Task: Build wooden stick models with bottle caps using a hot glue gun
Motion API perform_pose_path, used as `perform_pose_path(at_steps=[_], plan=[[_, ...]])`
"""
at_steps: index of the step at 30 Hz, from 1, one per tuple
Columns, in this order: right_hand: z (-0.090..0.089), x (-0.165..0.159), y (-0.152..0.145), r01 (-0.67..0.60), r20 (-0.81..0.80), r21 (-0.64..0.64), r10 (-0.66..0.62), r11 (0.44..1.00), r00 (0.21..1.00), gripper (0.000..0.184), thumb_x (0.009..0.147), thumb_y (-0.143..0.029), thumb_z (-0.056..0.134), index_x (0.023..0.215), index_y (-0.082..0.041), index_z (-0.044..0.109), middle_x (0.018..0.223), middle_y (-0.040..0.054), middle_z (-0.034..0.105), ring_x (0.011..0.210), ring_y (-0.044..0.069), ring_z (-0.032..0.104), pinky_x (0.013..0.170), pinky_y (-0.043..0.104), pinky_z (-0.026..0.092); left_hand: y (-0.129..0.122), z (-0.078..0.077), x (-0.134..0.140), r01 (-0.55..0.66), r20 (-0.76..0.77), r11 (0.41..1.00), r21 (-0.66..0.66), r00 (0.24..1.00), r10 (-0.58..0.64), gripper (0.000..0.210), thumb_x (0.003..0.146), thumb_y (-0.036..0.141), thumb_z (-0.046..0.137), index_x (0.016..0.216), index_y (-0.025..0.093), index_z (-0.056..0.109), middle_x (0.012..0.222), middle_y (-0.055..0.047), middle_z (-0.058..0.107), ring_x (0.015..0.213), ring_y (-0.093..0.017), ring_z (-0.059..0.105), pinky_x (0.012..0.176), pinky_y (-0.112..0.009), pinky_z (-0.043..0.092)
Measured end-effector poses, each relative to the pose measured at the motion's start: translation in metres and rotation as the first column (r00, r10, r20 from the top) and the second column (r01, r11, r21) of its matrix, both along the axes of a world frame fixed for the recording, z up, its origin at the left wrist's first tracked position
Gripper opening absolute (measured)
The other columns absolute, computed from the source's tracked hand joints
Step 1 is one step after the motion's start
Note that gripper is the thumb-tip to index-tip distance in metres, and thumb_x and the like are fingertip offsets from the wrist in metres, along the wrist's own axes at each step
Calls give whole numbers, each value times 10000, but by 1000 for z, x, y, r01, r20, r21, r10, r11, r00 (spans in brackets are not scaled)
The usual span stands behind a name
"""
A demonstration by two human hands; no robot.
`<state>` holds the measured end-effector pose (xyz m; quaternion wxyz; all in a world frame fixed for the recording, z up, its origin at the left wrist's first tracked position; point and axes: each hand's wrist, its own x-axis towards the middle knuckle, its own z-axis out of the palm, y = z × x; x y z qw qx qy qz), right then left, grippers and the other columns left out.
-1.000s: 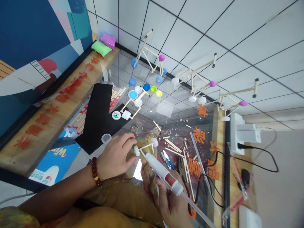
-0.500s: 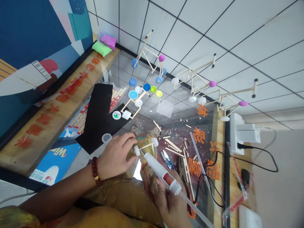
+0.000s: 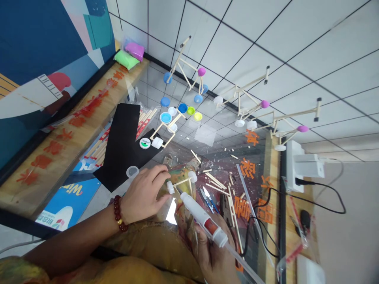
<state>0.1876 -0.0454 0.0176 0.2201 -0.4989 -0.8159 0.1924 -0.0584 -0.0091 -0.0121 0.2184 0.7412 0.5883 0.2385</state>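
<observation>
My right hand (image 3: pixel 217 252) is wrapped round a white hot glue gun (image 3: pixel 199 211), with a clear glue stick (image 3: pixel 244 263) out of its back end. The gun's nozzle points at a joint between a thin wooden stick and a white bottle cap (image 3: pixel 170 187). My left hand (image 3: pixel 146 191) pinches that cap between thumb and bent fingers. A short stick frame (image 3: pixel 182 182) runs from this cap to a second white cap (image 3: pixel 192 176) on its right. Both lie low over the glass table. Whether glue is coming out is too small to see.
Three stick models with caps and pink balls stand along the back, one the far-right model (image 3: pixel 302 129). Blue-handled snips (image 3: pixel 209 199), loose sticks (image 3: pixel 216 180), black card (image 3: pixel 122 146), coloured caps (image 3: pixel 182 108) and a black cable (image 3: pixel 251 221) lie around.
The glue gun has shifted very slightly right and down, its nozzle still near the joint. My left hand stays in place at the cap.
</observation>
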Motion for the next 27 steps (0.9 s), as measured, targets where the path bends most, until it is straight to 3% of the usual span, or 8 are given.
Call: perform_pose_path(at_steps=[5, 10, 16, 21, 27], plan=[[-4, 3, -3, 16, -29, -75, -18, 997, 999, 197, 965, -205, 515, 1156, -216, 564, 990, 73, 638, 913, 230, 626, 769, 354, 514, 0, 0, 0, 5, 3, 1000, 6, 1000, -5, 383, 828, 234, 706, 1171, 186, 544, 1286, -123, 582, 1128, -296, 620, 928, -460, 520], [-9, 9, 0, 104, -24, -17, -104, 994, 994, 104, 975, -263, 510, 1038, -217, 578, 927, 66, 649, 853, 234, 631, 746, 368, 508, 0, 0, -1, 7, -8, 1000, 10, 1000, -7, 397, 821, 222, 711, 1179, 178, 545, 1291, -127, 583, 1133, -302, 619, 922, -470, 523], [-13, 16, 6, 222, 51, 1, -222, 975, 974, 223, 989, -383, 491, 1009, -194, 608, 904, 103, 661, 835, 263, 645, 713, 389, 508, -1, 2, -1, 3, -13, 1000, 28, 1000, -3, 402, 819, 220, 716, 1183, 167, 552, 1282, -130, 589, 1120, -307, 624, 911, -482, 529], [-14, 17, 7, 225, 85, 15, -226, 974, 971, 225, 996, -378, 485, 998, -194, 613, 823, 87, 657, 746, 246, 630, 651, 367, 498, 0, 2, -1, -1, -8, 1000, 11, 1000, 2, 395, 819, 217, 708, 1182, 177, 558, 1288, -127, 591, 1123, -302, 624, 925, -476, 525], [-17, 19, 4, 211, 83, -2, -210, 977, 974, 167, 979, -329, 519, 1025, -184, 588, 949, 127, 670, 841, 261, 649, 698, 396, 530, 0, 2, 0, 3, -15, 1000, 2, 1000, -3, 394, 818, 213, 708, 1178, 180, 551, 1290, -129, 587, 1123, -304, 621, 921, -476, 522]])
